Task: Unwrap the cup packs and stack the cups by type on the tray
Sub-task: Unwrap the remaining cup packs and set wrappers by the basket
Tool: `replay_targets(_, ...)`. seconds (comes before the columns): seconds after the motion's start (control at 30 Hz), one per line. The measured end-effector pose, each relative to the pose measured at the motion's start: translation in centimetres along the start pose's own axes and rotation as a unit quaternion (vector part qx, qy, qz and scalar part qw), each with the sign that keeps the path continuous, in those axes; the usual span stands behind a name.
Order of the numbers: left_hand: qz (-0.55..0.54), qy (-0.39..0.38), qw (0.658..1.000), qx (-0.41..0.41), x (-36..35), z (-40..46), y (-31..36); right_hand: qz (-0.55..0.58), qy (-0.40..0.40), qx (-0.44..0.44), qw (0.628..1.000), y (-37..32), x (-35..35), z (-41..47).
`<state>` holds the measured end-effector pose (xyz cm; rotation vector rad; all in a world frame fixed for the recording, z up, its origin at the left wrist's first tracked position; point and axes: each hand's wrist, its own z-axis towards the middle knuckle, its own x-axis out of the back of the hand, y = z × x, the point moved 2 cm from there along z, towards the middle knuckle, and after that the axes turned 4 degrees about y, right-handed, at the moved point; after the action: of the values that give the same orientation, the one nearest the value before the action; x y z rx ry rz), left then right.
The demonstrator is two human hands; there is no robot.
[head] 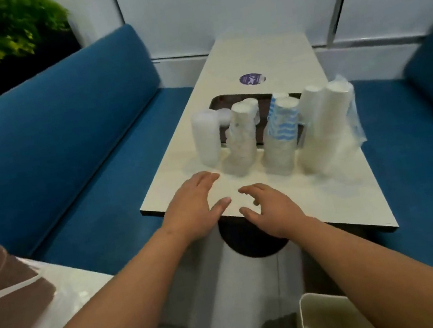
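Note:
Several wrapped cup packs stand in a row on the pale table. From left: a clear plastic cup pack, a patterned paper cup pack, a blue-and-white wavy cup pack and two tall white cup packs in loose plastic wrap. Behind them lies a dark brown tray, mostly hidden. My left hand hovers over the table's near edge with fingers straight, holding nothing. My right hand is beside it, fingers relaxed and slightly spread, empty.
Blue benches flank the table on both sides. A round purple sticker is on the far tabletop. A cream bin stands on the floor at lower right. A brown perforated basket sits at lower left.

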<state>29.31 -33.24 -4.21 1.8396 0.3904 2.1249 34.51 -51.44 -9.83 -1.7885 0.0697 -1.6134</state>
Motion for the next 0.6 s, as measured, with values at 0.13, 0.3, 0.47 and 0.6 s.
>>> replay_targets(0.13, -0.005, 0.061, 0.998, 0.008, -0.5, 7.0, 4.4, 0.009, -0.006, -0.046, 0.999, 6.0, 2.8, -0.3)
replay_targets(0.3, -0.021, 0.089, 0.996, 0.017, 0.1, 15.3, 5.9, 0.019, -0.046, -0.092, 0.995, 9.7, 3.2, 0.2)
replay_targets(0.47, -0.001, 0.034, 0.999, -0.011, -0.2, 22.3, 6.0, 0.027, -0.069, -0.126, 0.989, 10.5, 2.5, 1.6)
replay_targets(0.6, 0.041, -0.040, 0.998, -0.035, -2.1, 23.4, 5.4, 0.013, -0.068, -0.145, 0.987, 9.8, 1.8, 2.4)
